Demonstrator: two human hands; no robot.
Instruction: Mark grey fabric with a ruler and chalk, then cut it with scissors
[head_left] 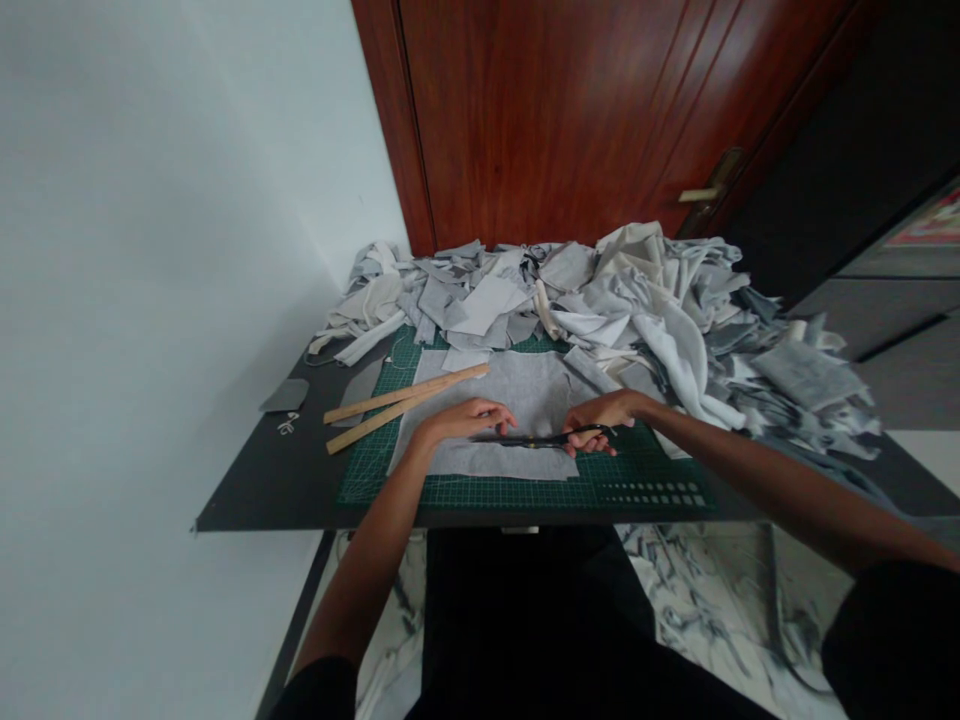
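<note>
A piece of grey fabric (525,385) lies over the green cutting mat (457,492). My right hand (598,420) is closed around the handles of black scissors (551,440), whose blades point left along a cut in the fabric. The strip on my side of the blades (499,462) looks parted from the rest along the blade line. My left hand (471,418) rests on the fabric just left of the blade tips, fingers loosely stretched and apart, holding nothing that I can see.
Two wooden rulers (405,393) cross at the left of the fabric. Heaped fabric scraps (637,300) fill the back and right of the dark table (247,495). A grey cut piece (285,396) lies at the left edge. Scraps also litter the floor (705,620).
</note>
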